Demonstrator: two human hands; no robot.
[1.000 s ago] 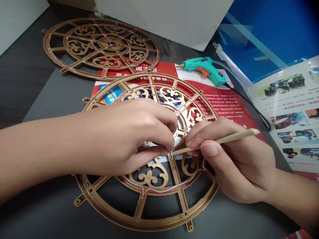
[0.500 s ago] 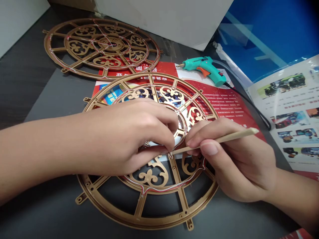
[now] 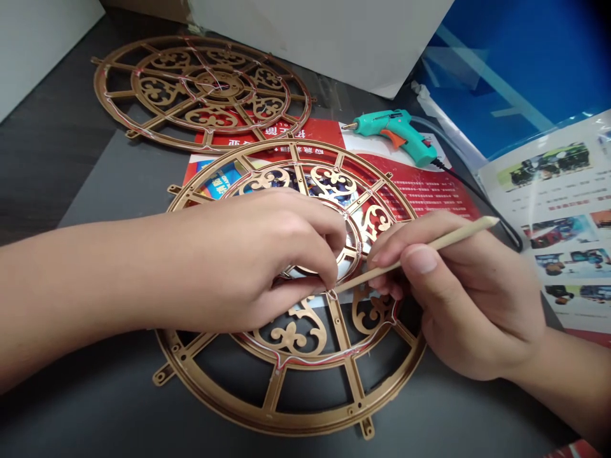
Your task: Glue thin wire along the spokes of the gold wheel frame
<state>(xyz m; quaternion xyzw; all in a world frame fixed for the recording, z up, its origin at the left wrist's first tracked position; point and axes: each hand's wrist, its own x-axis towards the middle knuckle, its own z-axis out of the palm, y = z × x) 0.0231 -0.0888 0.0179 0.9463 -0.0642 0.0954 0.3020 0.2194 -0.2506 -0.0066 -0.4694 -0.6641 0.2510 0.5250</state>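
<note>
The wooden stick [image 3: 410, 259] had swung steeper in the right hand [image 3: 463, 299], free end lifted, tip kept at a wire-bound spoke joint [image 3: 331, 294] of the gilt fretwork wheel [image 3: 286, 422] lying beneath both hands. Stick pinched between thumb and forefinger, remaining fingers curled under. Left hand [image 3: 248, 261] arched, fingers bunched down over the wheel's inner ring, forearm low from the left. Beyond the right hand, a teal hot-glue gun [image 3: 396, 130] on a red leaflet [image 3: 429, 191]; past the left hand, a second wheel [image 3: 102, 83].
</note>
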